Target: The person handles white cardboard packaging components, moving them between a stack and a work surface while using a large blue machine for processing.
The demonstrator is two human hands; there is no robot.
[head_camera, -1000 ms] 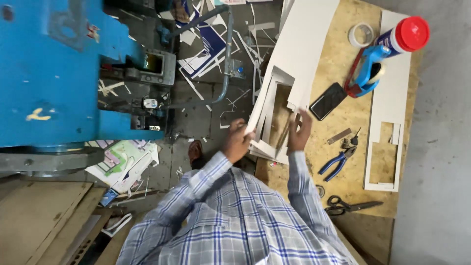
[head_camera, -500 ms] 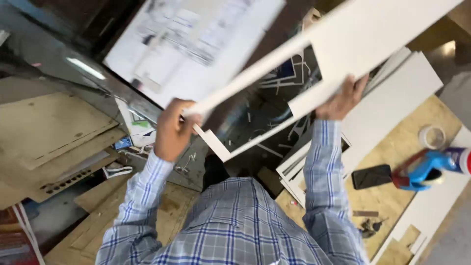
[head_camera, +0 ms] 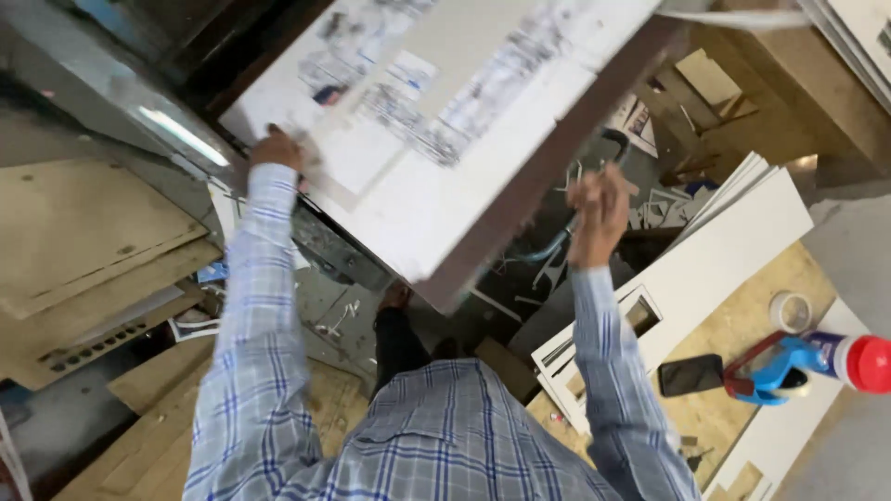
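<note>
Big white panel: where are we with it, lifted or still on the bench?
Done: the big white panel is off the bench and up in the air, tilted. In hand: the left hand holds its far edge, the right hand its dark near edge; the right grip is blurred. Left: it rests on nothing yet. The cut-out panels, phone and tape dispenser lie untouched on the bench.

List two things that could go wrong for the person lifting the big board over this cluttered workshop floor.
1. The board is large and tilted; the left hand touches its far edge and the right hand is blurred at the other edge, so it might slip.
2. It hangs over scraps on the floor and near stacked white panels, which it might knock or hide from view.
</note>
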